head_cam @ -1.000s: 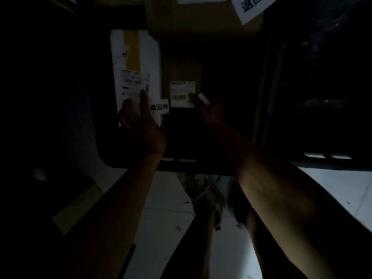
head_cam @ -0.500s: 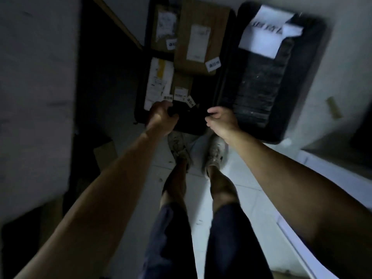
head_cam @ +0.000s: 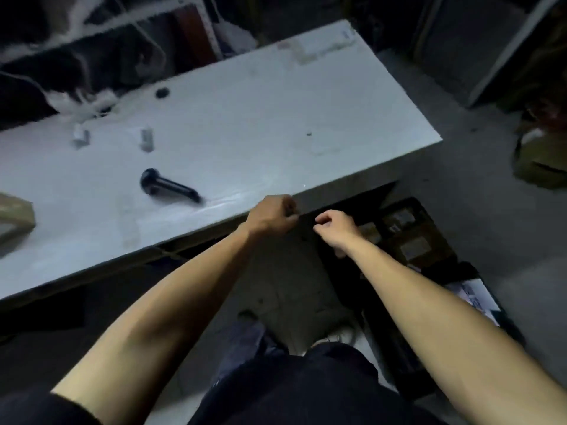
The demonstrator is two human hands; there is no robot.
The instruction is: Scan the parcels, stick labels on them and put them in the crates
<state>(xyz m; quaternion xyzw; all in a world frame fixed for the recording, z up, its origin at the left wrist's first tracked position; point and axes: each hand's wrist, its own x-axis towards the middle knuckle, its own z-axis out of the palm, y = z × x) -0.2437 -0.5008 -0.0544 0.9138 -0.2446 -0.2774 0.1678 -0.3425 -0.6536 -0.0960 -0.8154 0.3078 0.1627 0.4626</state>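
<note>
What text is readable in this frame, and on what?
No text can be read in this frame.
Labels on the parcels in the black crate: too small and blurred.
White sheet on the nearer crate: dark print, blurred.
Small white items on the white table: no legible marks.
Black handheld scanner: no visible marking.

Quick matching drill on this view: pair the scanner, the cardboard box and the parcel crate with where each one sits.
Things:
1. black handheld scanner
2. brown cardboard box
3. black plastic crate holding parcels

Places:
A. on the floor, beside the white table
B. on the tabletop, cut off by the left frame edge
C. lying flat on the tabletop, towards its near edge

Pairs: 1-C, 2-B, 3-A
</note>
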